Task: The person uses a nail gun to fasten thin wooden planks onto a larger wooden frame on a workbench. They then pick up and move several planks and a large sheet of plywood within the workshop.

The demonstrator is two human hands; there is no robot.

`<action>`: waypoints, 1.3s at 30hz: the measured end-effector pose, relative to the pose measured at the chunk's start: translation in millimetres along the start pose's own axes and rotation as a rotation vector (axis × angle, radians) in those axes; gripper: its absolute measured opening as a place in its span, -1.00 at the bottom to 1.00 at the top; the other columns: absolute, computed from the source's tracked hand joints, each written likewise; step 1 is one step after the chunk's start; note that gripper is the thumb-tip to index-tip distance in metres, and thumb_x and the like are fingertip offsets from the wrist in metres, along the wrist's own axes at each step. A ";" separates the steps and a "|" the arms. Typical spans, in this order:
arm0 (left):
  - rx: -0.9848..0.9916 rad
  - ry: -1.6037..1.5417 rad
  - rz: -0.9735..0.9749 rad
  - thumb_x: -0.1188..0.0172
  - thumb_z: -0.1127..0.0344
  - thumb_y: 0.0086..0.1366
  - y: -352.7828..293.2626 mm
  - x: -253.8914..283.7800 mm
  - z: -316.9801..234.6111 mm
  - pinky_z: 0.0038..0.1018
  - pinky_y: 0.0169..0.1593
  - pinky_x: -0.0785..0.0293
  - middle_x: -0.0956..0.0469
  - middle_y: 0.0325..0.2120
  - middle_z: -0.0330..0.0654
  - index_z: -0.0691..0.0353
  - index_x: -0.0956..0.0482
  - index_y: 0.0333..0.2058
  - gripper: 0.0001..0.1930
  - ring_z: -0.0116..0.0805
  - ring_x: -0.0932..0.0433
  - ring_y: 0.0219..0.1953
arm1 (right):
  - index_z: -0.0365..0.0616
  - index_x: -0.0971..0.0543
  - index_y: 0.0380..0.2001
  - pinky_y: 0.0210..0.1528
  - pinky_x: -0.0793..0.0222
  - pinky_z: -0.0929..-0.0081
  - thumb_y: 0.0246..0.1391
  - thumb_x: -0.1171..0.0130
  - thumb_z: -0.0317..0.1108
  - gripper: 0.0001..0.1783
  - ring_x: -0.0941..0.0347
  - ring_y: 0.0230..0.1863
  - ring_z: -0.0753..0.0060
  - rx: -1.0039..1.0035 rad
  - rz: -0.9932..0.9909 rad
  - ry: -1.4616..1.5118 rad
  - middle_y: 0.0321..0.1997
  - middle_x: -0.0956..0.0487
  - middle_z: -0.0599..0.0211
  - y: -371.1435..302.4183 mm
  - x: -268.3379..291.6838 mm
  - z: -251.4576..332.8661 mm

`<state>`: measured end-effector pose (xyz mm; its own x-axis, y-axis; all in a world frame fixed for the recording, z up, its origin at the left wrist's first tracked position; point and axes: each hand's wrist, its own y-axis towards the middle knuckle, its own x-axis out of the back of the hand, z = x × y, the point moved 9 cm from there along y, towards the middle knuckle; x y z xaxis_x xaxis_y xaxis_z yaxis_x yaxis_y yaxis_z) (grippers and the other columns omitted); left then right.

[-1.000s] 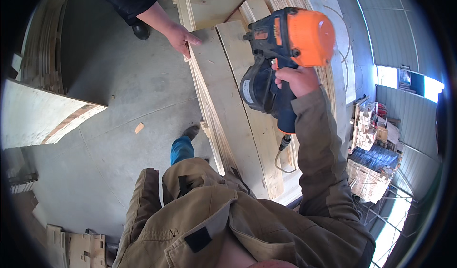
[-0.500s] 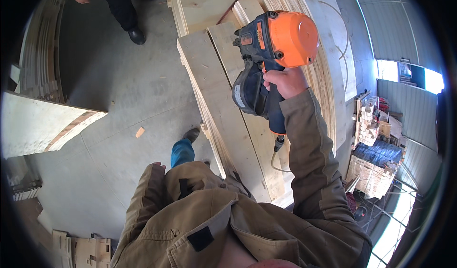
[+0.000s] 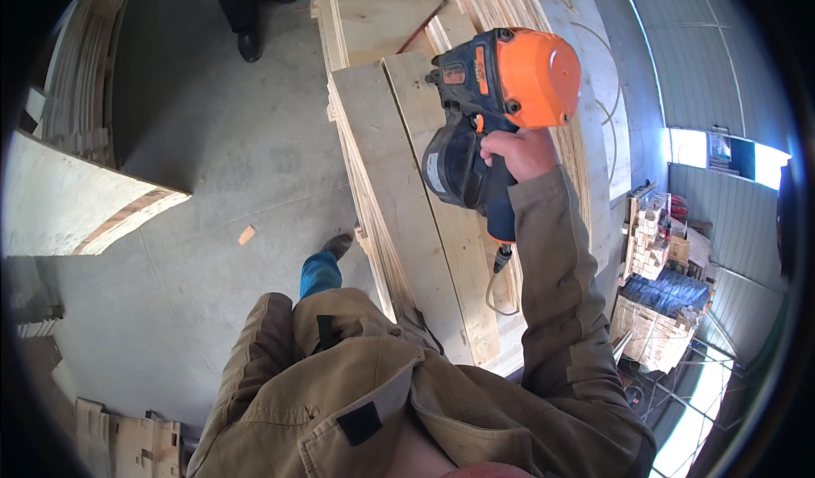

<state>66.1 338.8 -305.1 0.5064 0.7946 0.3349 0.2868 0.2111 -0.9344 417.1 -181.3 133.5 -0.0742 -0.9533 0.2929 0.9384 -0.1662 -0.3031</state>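
My right hand (image 3: pixel 528 150) is closed round the grip of an orange and black coil nail gun (image 3: pixel 536 75). A hose (image 3: pixel 490 295) hangs from the fitting at the bottom of its handle. The gun is held over a stack of long pale boards (image 3: pixel 399 160), its nose pointing left. Whether the nose touches the wood cannot be told. My left arm (image 3: pixel 259 342) hangs down at my side, and its sleeve and my jacket hide the left hand.
A person's dark-trousered legs (image 3: pixel 236 2) stand at the upper left. Curved plywood (image 3: pixel 76 198) and stacked panels (image 3: pixel 81 79) are at the left. A wood scrap (image 3: pixel 247 235) lies on the concrete floor. Pallets of timber (image 3: pixel 652 334) stand at the far right. A thin red-brown rod (image 3: pixel 422 26) lies on the boards.
The nail gun and my right hand have shifted slightly right and down in view. My left fingers, just visible before, are out of sight. The other person's hand has left the view.
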 end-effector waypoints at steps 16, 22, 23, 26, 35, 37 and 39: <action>-0.002 -0.080 -0.026 -0.30 0.41 0.34 18.9 -11.5 19.0 -0.36 0.16 -0.51 -0.67 0.01 -0.03 0.22 -0.57 0.16 -0.59 -0.30 -0.63 0.05 | -0.40 -0.53 -0.07 -0.45 -0.46 0.40 -0.08 -0.22 -0.67 -0.59 -0.56 -0.51 0.38 -0.050 0.155 0.011 -0.41 -0.60 0.18 -12.7 -76.5 -12.5; 0.033 -0.069 -0.055 -0.32 0.41 0.33 22.8 -9.6 71.0 -0.36 0.16 -0.51 -0.67 0.00 -0.03 0.21 -0.57 0.16 -0.58 -0.30 -0.63 0.04 | -0.38 -0.53 -0.10 -0.47 -0.44 0.43 -0.08 -0.22 -0.66 -0.62 -0.54 -0.51 0.45 -0.017 0.193 -0.020 -0.34 -0.61 0.25 -7.9 -102.6 -17.0; 0.024 -0.072 -0.061 -0.32 0.41 0.33 26.6 -9.8 72.0 -0.36 0.16 -0.51 -0.67 0.00 -0.03 0.21 -0.57 0.16 -0.58 -0.30 -0.63 0.04 | -0.38 -0.53 -0.11 -0.47 -0.44 0.43 -0.08 -0.22 -0.67 -0.63 -0.54 -0.51 0.45 0.030 0.196 -0.047 -0.33 -0.61 0.26 -8.1 -93.9 -6.1; -0.029 -0.107 -0.080 -0.33 0.41 0.32 36.7 -11.3 63.4 -0.35 0.16 -0.52 -0.67 0.00 -0.03 0.21 -0.57 0.16 -0.58 -0.30 -0.63 0.04 | -0.39 -0.55 -0.10 -0.43 -0.48 0.43 -0.05 -0.22 -0.66 -0.64 -0.56 -0.49 0.43 0.032 0.136 -0.051 -0.34 -0.62 0.23 -33.0 -67.5 9.1; -0.180 0.079 0.053 -0.39 0.31 0.30 46.2 -37.8 -40.9 -0.29 0.21 -0.50 -0.67 0.04 -0.02 0.15 -0.59 0.15 -0.55 -0.21 -0.62 0.11 | -0.44 -0.53 -0.08 -0.33 -0.52 0.44 -0.01 -0.25 -0.62 -0.64 -0.58 -0.44 0.41 -0.170 -0.023 -0.071 -0.44 -0.61 0.21 -179.6 -16.7 -45.6; -0.207 0.203 0.080 -0.42 0.25 0.29 39.9 -44.2 -51.9 -0.26 0.23 -0.50 -0.66 0.06 -0.01 0.13 -0.59 0.16 -0.53 -0.15 -0.61 0.14 | -0.40 -0.56 -0.19 -0.37 -0.49 0.47 -0.02 -0.26 -0.59 -0.73 -0.57 -0.47 0.45 -0.187 0.002 -0.244 -0.47 -0.61 0.26 -210.6 -12.4 -59.3; -0.333 0.529 0.044 -0.45 0.18 0.26 35.7 -44.4 -63.1 -0.21 0.20 -0.52 -0.65 0.07 0.00 0.14 -0.55 0.20 -0.45 -0.12 -0.61 0.13 | -0.37 -0.58 -0.25 -0.38 -0.48 0.49 -0.03 -0.26 -0.57 -0.78 -0.56 -0.48 0.47 -0.143 0.022 -0.392 -0.48 -0.61 0.29 -239.0 -12.5 -65.4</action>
<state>105.2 275.1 -345.7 0.8331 0.3913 0.3910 0.4512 -0.0716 -0.8896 171.7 -146.2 143.0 0.1052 -0.7934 0.5996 0.8798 -0.2069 -0.4280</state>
